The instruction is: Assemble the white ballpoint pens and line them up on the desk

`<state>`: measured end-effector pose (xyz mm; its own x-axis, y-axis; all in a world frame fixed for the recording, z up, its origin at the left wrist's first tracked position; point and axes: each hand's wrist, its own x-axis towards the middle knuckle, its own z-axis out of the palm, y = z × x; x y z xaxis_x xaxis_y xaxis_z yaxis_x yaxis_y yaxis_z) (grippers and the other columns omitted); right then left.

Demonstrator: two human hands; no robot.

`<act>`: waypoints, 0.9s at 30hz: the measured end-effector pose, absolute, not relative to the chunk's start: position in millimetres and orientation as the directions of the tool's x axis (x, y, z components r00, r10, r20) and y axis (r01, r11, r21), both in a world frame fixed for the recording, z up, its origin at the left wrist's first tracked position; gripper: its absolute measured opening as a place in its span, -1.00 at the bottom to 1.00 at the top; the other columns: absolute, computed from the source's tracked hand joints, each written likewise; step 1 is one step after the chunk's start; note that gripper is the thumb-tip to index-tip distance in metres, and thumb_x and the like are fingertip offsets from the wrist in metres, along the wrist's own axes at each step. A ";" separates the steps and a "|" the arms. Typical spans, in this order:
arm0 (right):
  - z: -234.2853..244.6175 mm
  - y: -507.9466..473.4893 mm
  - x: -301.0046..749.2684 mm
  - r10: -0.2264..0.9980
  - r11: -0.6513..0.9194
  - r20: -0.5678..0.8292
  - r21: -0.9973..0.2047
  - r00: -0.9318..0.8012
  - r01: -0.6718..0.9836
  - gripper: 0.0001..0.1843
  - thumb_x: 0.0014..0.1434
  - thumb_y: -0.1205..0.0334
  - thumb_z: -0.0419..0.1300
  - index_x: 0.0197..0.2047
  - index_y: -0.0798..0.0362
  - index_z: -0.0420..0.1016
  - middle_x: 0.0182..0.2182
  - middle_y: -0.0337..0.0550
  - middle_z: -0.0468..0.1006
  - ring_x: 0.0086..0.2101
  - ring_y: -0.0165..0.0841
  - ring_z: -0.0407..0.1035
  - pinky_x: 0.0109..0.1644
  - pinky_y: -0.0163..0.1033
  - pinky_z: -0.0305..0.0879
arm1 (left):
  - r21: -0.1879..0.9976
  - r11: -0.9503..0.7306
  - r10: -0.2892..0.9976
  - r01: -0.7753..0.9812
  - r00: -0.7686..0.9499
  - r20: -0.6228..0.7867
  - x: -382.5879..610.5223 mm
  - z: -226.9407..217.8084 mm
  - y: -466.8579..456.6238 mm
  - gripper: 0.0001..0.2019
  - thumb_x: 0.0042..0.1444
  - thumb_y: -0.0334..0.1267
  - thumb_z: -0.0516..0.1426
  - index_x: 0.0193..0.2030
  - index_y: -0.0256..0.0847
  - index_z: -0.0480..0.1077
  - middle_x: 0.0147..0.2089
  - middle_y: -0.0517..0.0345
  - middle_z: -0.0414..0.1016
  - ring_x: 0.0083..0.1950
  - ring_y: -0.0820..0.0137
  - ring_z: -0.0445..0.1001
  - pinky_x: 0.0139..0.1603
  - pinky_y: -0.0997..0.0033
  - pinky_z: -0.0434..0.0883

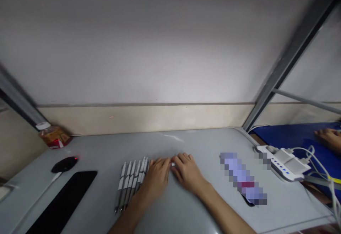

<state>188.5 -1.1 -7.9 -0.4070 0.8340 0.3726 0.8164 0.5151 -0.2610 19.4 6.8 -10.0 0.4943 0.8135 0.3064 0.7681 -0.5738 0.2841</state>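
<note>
Left hand [157,175], right hand [188,173]: fingers curled, meeting at small white piece [173,164], grip unclear; pen row [131,182] beside, on table [186,209]

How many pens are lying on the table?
6 pens that I can count, side by side in one row on the grey table, just beside the left hand. That hand covers the row's right edge, so more may be hidden.
</note>
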 end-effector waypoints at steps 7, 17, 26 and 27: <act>-11.1 0.7 190.8 0.809 0.541 0.437 -0.289 -0.394 0.790 -0.84 0.29 0.35 0.05 -0.09 0.04 0.41 -0.19 -0.07 0.44 -0.16 -0.25 0.21 -0.08 -0.15 0.01 | 0.298 -0.549 0.830 0.781 0.468 0.304 18.8 -10.9 7.0 -0.74 0.34 -0.23 -0.14 -0.15 -0.16 0.35 -0.17 0.07 0.51 -0.09 0.25 0.42 -0.12 0.24 0.19; -17.5 7.6 197.7 0.768 0.545 0.535 -0.257 -0.352 0.798 -0.80 0.22 0.47 0.08 -0.22 0.01 0.45 -0.26 -0.13 0.44 -0.23 -0.30 0.19 -0.17 -0.19 -0.02 | 0.410 -0.526 0.850 0.745 0.450 0.272 20.9 -7.7 6.9 -0.74 0.32 -0.20 -0.10 -0.14 -0.12 0.39 -0.16 0.11 0.56 -0.09 0.26 0.49 -0.11 0.27 0.27; -10.3 12.0 212.5 0.794 0.519 0.574 -0.471 -0.198 0.714 -0.82 0.21 0.42 0.07 -0.20 0.04 0.46 -0.27 -0.11 0.44 -0.22 -0.29 0.25 -0.10 -0.19 0.09 | 0.573 -0.528 0.847 0.626 0.436 0.304 14.5 -5.6 16.1 -0.66 0.32 -0.23 -0.12 0.06 -0.05 0.41 -0.07 0.11 0.57 -0.05 0.33 0.50 0.04 0.26 0.35; -7.9 12.5 213.3 0.811 0.509 0.564 -0.547 -0.156 0.664 -0.86 0.22 0.37 0.08 -0.21 0.04 0.45 -0.27 -0.10 0.45 -0.21 -0.29 0.27 -0.09 -0.19 0.12 | 0.589 -0.521 0.852 0.618 0.420 0.313 13.5 -5.4 17.2 -0.66 0.32 -0.22 -0.12 0.04 -0.08 0.42 -0.06 0.10 0.56 -0.05 0.33 0.50 0.03 0.26 0.35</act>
<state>213.3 12.5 -7.9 -0.1559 0.8106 0.5645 0.6644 0.5089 -0.5474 13.5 17.2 -5.4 0.4202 0.8517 0.3131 0.6177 -0.5212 0.5888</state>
